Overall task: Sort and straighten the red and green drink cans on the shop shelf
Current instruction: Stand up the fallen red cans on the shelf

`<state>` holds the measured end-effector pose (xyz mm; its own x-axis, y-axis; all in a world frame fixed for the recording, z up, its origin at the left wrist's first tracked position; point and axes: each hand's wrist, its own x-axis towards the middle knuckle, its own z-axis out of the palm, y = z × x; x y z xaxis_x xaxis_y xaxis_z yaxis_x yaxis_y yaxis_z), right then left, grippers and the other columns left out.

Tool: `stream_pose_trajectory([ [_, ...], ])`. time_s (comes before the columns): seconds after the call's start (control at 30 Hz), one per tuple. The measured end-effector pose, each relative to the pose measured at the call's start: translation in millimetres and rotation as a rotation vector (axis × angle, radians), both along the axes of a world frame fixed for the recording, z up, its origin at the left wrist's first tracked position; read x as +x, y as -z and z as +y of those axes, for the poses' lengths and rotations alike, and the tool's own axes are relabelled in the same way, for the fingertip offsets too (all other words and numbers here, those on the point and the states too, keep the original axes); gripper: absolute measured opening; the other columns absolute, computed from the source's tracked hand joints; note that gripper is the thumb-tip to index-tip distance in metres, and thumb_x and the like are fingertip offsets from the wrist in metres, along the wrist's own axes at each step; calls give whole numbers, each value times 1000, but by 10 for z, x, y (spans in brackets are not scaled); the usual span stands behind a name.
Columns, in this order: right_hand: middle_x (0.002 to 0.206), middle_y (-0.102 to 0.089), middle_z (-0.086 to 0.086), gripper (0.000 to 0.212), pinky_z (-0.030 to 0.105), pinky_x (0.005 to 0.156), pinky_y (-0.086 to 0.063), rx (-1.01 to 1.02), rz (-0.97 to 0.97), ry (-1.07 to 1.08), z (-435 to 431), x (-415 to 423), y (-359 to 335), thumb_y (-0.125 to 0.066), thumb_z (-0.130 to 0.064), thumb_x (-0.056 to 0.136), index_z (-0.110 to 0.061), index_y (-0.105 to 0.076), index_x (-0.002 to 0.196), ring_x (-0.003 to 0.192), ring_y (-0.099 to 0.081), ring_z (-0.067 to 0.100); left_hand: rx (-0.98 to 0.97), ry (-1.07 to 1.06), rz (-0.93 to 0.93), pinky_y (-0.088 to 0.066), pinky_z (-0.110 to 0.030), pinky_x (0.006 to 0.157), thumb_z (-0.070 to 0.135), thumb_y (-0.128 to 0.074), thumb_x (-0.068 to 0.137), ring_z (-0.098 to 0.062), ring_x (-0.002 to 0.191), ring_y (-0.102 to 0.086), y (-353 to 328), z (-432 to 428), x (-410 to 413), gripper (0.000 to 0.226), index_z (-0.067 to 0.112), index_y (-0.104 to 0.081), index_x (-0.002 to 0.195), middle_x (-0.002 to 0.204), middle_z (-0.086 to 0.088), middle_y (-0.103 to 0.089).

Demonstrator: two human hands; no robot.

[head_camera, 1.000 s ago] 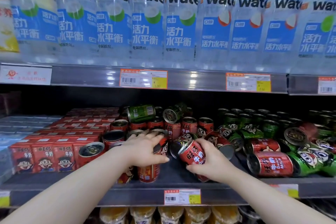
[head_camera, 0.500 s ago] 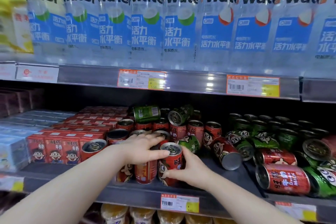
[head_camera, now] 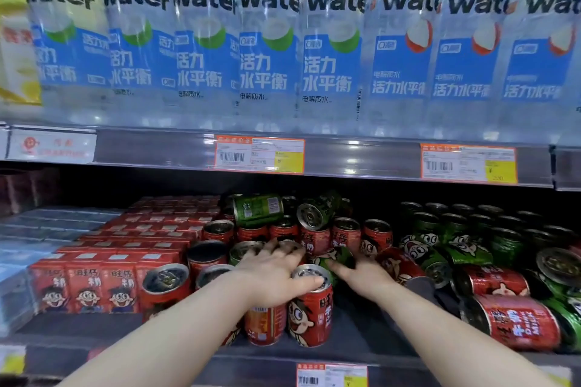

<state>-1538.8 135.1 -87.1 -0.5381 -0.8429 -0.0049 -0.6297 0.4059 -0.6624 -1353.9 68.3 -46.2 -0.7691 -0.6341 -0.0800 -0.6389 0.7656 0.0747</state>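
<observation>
Lower shelf (head_camera: 355, 328). The left hand (head_camera: 270, 273) lies flat, fingers spread over can tops and thumb on the lid of an upright red can (head_camera: 309, 308) near the front edge; it grips nothing. The right hand (head_camera: 364, 275), the nearer one, reaches toward 11 o'clock and touches a toppled green can (head_camera: 341, 254) among the red ones; whether its fingers close on it cannot be told. The can is largely hidden, and its long axis seems to run roughly 10 to 4 o'clock. The green rows (head_camera: 456, 223) stand at 2 o'clock.
</observation>
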Motion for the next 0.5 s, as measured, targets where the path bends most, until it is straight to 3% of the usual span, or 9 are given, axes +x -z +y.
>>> stream_pose_trajectory([
  [0.13, 124, -58, 4, 70, 35, 98, -45, -228, -138, 105, -57, 48, 67, -77, -45, 70, -16, -49, 126, 114, -55, 24, -5, 17, 6, -4, -50, 115, 75, -21, 82, -23, 146, 4, 14, -37, -4, 79, 34, -6, 148, 159, 5, 0],
  [0.23, 102, -59, 6, 47, 34, 82, -52, -315, -154, 185, 31, 29, 13, -82, -28, 69, -15, -50, 101, 95, -59, 25, 24, 22, 14, -2, -50, 115, 74, -21, 83, -23, 146, 6, 8, -24, 4, 79, 33, -5, 148, 159, 4, 2],
  [0.37, 84, -54, -1, 37, 18, 56, -40, -365, -41, 129, 186, 49, -63, -79, -19, 72, -13, -46, 88, 76, -49, 14, 23, 29, 12, -1, -50, 116, 76, -18, 82, -25, 146, 6, 9, -24, 6, 81, 31, -5, 149, 159, 1, 1],
  [0.5, 95, -56, 0, 32, 22, 69, -34, -411, 78, 38, 262, 122, -52, -79, -18, 72, -13, -49, 83, 91, -48, 15, 3, 29, 12, -2, -50, 116, 76, -16, 82, -26, 146, 5, 16, -27, 11, 82, 30, -6, 149, 159, 0, 0],
])
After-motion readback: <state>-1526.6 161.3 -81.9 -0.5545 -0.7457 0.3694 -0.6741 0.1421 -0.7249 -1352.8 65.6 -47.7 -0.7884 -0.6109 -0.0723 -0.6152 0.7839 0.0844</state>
